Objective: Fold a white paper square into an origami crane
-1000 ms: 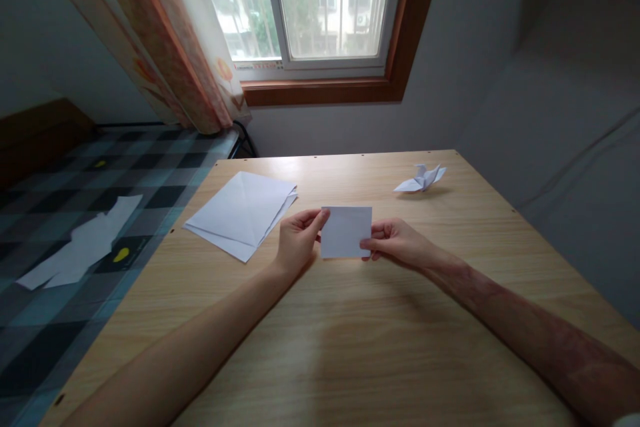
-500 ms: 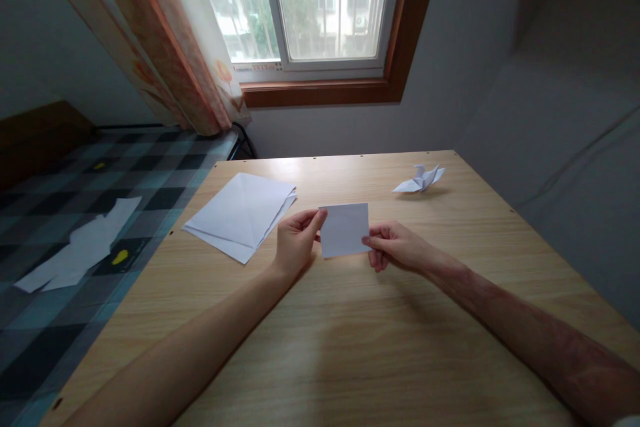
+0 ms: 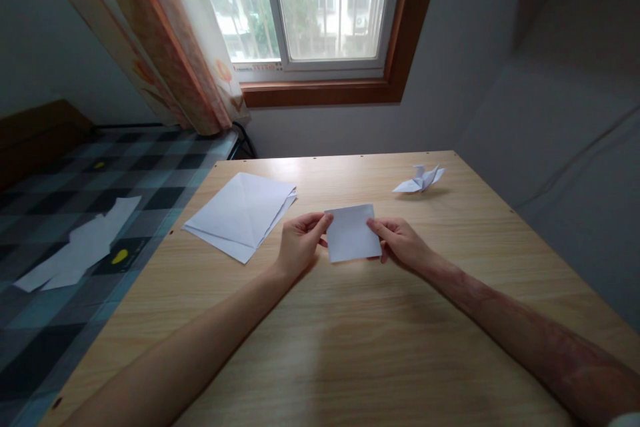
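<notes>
A small white square of paper (image 3: 351,235) is held up above the wooden table (image 3: 320,347), its flat face towards me. My left hand (image 3: 301,240) pinches its upper left corner, thumb in front and fingers behind. At the right edge, near the upper corner, my right hand (image 3: 400,237) grips it with the thumb on the face; some of its fingers are hidden behind the sheet. Whether the square is folded in layers I cannot tell.
Larger creased white sheets (image 3: 245,210) lie stacked on the table's left side. A folded paper crane (image 3: 420,179) stands at the back right. Paper scraps (image 3: 90,247) rest on the checked bed (image 3: 40,333) to the left. Beyond the table is a window (image 3: 330,7) with a curtain (image 3: 185,47).
The paper square has shifted slightly right and tilted. My right hand's grip has moved from the lower right edge up towards the upper right corner. My left hand has moved slightly right with the paper.
</notes>
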`<state>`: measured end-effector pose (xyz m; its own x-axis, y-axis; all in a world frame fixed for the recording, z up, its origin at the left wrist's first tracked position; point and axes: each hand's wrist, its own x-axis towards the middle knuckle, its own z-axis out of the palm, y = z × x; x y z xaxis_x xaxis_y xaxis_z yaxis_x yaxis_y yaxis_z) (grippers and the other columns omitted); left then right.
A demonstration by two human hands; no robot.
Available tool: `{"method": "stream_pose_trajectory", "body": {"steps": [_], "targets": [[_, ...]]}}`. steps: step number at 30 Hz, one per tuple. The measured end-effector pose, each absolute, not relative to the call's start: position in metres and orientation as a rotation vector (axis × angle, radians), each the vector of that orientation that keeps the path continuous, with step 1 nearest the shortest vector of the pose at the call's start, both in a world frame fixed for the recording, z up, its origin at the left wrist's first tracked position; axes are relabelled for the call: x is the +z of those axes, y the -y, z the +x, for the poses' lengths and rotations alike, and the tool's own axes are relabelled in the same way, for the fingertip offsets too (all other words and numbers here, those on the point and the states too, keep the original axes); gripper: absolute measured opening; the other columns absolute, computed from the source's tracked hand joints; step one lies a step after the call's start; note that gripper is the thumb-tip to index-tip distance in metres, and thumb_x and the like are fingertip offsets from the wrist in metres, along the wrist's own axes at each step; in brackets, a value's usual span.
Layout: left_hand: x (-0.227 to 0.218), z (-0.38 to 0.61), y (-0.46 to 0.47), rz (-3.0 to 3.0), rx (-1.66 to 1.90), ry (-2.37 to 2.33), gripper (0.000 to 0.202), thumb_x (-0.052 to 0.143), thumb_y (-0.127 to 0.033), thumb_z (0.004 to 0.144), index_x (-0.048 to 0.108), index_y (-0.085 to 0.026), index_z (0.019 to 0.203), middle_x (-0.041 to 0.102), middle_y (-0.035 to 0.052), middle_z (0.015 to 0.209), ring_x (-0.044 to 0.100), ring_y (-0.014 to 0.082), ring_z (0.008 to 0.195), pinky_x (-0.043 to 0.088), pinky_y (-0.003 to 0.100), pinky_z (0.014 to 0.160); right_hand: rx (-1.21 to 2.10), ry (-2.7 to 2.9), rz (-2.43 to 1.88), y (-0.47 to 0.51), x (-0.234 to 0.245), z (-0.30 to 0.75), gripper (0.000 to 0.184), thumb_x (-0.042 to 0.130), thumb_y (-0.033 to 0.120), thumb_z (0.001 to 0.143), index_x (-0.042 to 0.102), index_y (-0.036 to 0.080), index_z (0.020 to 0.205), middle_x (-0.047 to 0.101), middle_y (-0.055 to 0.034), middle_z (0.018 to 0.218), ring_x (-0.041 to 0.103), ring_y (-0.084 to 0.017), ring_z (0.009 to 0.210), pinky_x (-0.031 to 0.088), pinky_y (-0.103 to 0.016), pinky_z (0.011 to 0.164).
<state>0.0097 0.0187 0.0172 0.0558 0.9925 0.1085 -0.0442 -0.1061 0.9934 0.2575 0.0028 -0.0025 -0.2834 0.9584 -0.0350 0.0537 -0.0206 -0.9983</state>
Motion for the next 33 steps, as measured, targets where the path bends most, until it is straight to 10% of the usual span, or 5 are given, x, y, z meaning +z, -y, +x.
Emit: {"method": "stream_pose_trajectory", "body": {"steps": [5,13,33], "targets": [[0.0173,0.0093,-0.0183,1.29,1.234,-1.072,0.053,0.093,-0.064,0.078,0.088,-0.014,0.094,0.082,0.0066,0.081,0.071,0.0157,0.062,0.063,0.025,0.053,1.417,1.323,-1.009,-0.0055,-0.0056,0.2543,0.047,0.076,0.067,0.095,0.074,0.022,0.107,0.069,0.0005,0.081,0.058,-0.014,0.058,0.051,-0.024,0.046],[0.0158,0.0086,-0.0191,1.306,1.18,-1.047,0.051,0.091,-0.064,0.081,0.087,-0.015,0.092,0.082,0.006,0.081,0.074,0.0177,0.066,0.065,0.027,0.059,1.35,1.295,-1.066,-0.004,-0.0027,0.2526,0.055,0.072,0.074,0.094,0.068,0.02,0.082,0.067,-0.0015,0.073,0.058,-0.016,0.06,0.047,-0.026,0.051],[0.0142,0.0083,-0.0176,1.313,0.92,-0.95,0.053,0.085,-0.068,0.085,0.083,-0.016,0.093,0.082,0.006,0.084,0.074,0.017,0.068,0.06,0.025,0.063,1.341,1.256,-1.073,-0.002,-0.0065,0.2505,0.053,0.08,0.066,0.092,0.069,0.02,0.116,0.075,-0.0016,0.078,0.067,-0.019,0.06,0.056,-0.029,0.051]]}}
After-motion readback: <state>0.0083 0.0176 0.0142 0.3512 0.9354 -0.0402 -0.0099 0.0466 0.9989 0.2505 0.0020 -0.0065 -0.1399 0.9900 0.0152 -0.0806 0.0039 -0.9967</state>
